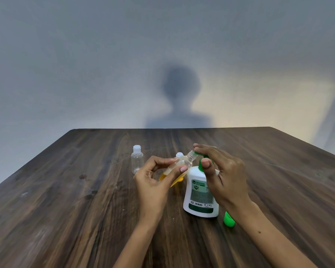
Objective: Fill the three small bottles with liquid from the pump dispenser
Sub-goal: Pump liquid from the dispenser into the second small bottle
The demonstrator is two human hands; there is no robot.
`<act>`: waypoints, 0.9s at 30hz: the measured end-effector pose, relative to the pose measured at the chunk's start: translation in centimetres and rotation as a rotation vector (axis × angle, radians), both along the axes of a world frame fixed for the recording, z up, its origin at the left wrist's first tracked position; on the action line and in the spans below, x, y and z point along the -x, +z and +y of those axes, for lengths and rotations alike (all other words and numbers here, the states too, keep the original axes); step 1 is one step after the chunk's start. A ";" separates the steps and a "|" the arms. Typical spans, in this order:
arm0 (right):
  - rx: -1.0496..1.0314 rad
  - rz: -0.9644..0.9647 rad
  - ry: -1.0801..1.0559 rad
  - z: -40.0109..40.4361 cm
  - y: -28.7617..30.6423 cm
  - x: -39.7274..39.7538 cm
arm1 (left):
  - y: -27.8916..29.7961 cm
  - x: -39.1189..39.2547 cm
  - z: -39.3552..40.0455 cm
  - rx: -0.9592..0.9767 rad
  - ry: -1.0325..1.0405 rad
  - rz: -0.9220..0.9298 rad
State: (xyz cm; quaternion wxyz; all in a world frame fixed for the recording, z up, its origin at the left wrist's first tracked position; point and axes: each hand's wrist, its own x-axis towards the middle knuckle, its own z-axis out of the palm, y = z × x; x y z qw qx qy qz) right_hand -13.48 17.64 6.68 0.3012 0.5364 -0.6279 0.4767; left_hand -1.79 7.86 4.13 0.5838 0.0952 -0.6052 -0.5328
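Observation:
A white pump dispenser (199, 192) with a green pump head stands on the dark wooden table (66, 190). My right hand (220, 173) rests on top of the pump head, fingers over it and thumb against its green neck. My left hand (157, 176) holds a small clear bottle (184, 163) tilted, its open mouth right at the pump's nozzle; yellow liquid sits at its lower end. A second small clear bottle (137, 159) with a white cap stands upright to the left. Behind the tilted bottle only the white cap of a third bottle (179, 154) shows.
A green cap-like object (228, 219) lies on the table just right of the dispenser's base, partly behind my right wrist. A plain wall with a person's shadow rises beyond the table's far edge.

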 end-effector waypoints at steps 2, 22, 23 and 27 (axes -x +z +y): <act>0.000 0.001 -0.003 0.0 -0.3 0.1 | 0.0 -0.1 0.0 0.003 0.001 -0.004; 0.056 -0.012 0.004 -0.1 -0.2 0.0 | -0.2 -0.1 0.1 -0.001 0.011 -0.013; 0.048 -0.012 -0.006 -0.1 -0.5 -0.1 | -0.2 -0.1 0.1 -0.001 0.008 -0.013; 0.012 0.005 0.023 0.5 -0.1 0.2 | -0.2 -0.1 0.2 0.000 0.006 -0.022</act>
